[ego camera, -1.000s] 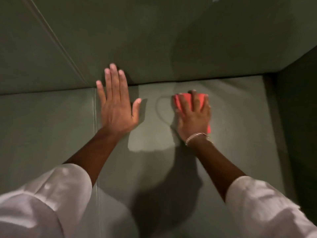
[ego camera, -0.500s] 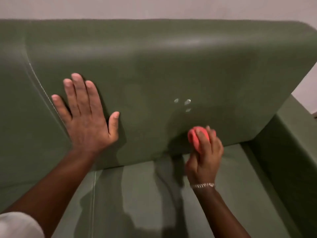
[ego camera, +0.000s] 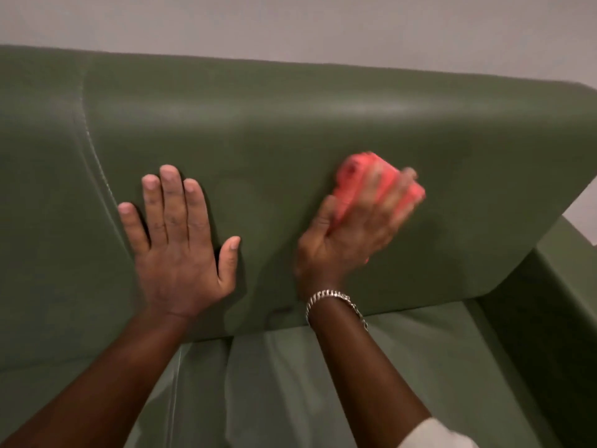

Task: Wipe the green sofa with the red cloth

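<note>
The green sofa [ego camera: 290, 130] fills the view, with its backrest upright ahead and the seat cushion below. My right hand [ego camera: 352, 234] presses the bunched red cloth [ego camera: 355, 179] against the middle of the backrest; hand and cloth are blurred. Its wrist carries a silver chain bracelet. My left hand [ego camera: 177, 247] lies flat on the backrest to the left of the cloth, fingers spread and pointing up, holding nothing.
The sofa's right armrest [ego camera: 565, 286] rises at the right edge. A stitched seam [ego camera: 93, 150] runs down the backrest left of my left hand. A pale wall [ego camera: 290, 24] stands behind the sofa.
My right hand has carried the red cloth from the seat cushion up onto the backrest and higher across it. My left hand moved from the seat to the backrest. The view tilted up.
</note>
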A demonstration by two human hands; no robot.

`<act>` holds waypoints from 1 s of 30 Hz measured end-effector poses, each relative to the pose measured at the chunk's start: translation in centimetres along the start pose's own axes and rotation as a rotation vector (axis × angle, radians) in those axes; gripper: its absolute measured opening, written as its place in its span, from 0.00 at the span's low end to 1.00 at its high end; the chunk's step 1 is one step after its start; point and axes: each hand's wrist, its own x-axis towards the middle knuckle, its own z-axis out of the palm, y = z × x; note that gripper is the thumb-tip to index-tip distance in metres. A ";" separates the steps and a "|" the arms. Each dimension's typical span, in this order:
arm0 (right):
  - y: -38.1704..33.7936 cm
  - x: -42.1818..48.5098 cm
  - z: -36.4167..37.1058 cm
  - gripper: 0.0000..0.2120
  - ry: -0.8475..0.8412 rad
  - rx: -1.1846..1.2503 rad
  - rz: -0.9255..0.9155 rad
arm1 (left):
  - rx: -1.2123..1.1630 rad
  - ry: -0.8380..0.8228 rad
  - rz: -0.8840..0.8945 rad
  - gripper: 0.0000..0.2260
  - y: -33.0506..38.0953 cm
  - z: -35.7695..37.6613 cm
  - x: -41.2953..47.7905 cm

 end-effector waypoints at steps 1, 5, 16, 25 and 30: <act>-0.5 -0.4 -0.1 0.27 -0.088 -0.056 -0.166 | -0.022 -0.010 0.005 0.37 -0.2 -0.1 -0.1; 2.4 -1.8 -3.6 0.25 -0.354 -0.149 -0.501 | -0.058 -0.049 0.000 0.38 -1.9 -0.7 -0.8; -10.1 0.7 2.5 0.28 -0.327 -0.181 -1.208 | -0.202 -0.015 -0.613 0.36 -3.6 2.0 -9.8; -20.1 -4.1 5.9 0.23 -0.479 -0.115 -1.501 | -0.299 0.236 -1.129 0.35 -12.1 2.1 -7.8; -28.9 -7.0 8.8 0.30 -0.518 -0.124 -1.360 | -0.318 0.291 -1.244 0.36 -16.4 2.0 -7.3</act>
